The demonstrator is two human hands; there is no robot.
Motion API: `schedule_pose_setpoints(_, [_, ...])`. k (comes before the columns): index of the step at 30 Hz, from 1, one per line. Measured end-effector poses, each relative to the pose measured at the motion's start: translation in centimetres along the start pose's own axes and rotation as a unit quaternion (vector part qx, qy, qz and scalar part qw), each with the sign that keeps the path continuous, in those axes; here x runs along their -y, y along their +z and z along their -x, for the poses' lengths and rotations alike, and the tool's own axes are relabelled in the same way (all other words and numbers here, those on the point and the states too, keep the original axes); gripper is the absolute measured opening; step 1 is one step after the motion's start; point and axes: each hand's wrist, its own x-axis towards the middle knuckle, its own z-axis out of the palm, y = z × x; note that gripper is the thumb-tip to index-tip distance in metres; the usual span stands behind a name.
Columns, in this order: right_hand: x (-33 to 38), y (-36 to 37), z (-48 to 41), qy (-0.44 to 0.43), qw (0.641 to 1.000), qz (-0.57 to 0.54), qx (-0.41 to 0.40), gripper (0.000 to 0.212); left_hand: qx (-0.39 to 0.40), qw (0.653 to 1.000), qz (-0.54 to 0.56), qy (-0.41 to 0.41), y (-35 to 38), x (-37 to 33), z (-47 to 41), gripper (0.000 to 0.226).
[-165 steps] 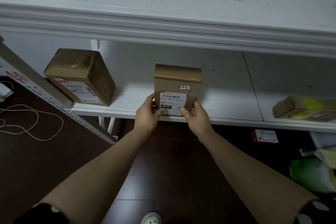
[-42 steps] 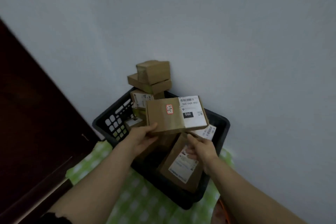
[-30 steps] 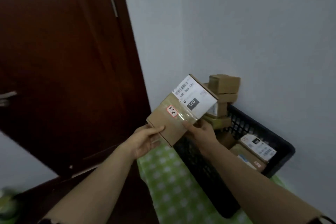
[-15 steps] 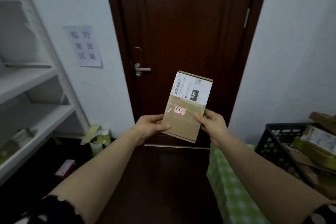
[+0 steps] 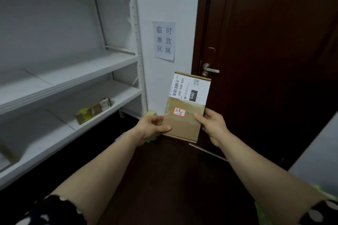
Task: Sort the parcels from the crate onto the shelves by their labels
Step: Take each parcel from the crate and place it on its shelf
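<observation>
Flat brown cardboard parcel point(image 5: 184, 124), white printed label point(image 5: 192, 89) up top, small red-edged sticker point(image 5: 179, 112) mid-face; left grip point(image 5: 150, 128) and right grip point(image 5: 213, 124) each pinch its lower sides.

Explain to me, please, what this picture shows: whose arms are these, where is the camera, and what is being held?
There is no machine here. The camera sits on a person's head and looks forward and down, so both arms are that person's own. The left hand and the right hand hold a cardboard parcel upright, one at each side edge. It bears a white shipping label printed 060 and a small red-edged sticker whose handwriting seems to read 3-3-6. On the left stands a white shelving unit; on a lower shelf lies a yellow-taped parcel. Ahead are a paper sign on the wall and a dark door.
</observation>
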Motion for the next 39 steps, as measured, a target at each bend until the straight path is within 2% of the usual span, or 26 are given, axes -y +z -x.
schedule_pose_setpoints(3, [-0.1, 1.5, -0.7, 0.005, 1.0, 0.0, 0.031, 0.028, -0.028, 1.0, 0.01, -0.004, -1.4, 0.3, 0.6, 0.052])
schedule_pose_setpoints(7, [-0.3, 2.8, -1.8, 0.013, 0.998, 0.014, 0.057, 0.035, -0.059, 0.998, 0.009, -0.003, -2.1, 0.7, 1.4, 0.042])
schedule_pose_setpoints(13, [-0.9, 3.6, -2.8, 0.04, 0.995, 0.009, 0.095, 0.039, -0.089, 0.995, -0.034, -0.01, -2.9, 1.4, 1.9, 0.037])
schedule_pose_setpoints(16, [-1.8, 3.5, -3.2, 0.069, 0.988, 0.043, 0.134, 0.039, -0.096, 0.993, -0.051, -0.036, -3.1, 1.9, 1.9, 0.039])
schedule_pose_setpoints(25, [-5.4, 3.4, -3.5, 0.127, 0.962, 0.081, 0.228, 0.048, -0.158, 0.985, 0.058, -0.022, -2.4, 3.6, 1.7, 0.046])
schedule_pose_setpoints(29, [-6.3, 3.7, -4.2, 0.133, 0.956, 0.078, 0.249, 0.039, -0.169, 0.981, 0.086, -0.047, -2.4, 5.3, 1.6, 0.041])
schedule_pose_setpoints(33, [-7.2, 4.7, -5.8, 0.139, 0.95, 0.082, 0.269, 0.034, -0.171, 0.978, 0.104, -0.053, -3.0, 6.3, 0.6, 0.024])
schedule_pose_setpoints(39, [-8.9, 7.9, -10.4, 0.146, 0.942, 0.096, 0.288, 0.028, -0.183, 0.974, 0.118, -0.065, -6.5, 6.9, -3.2, 0.026])
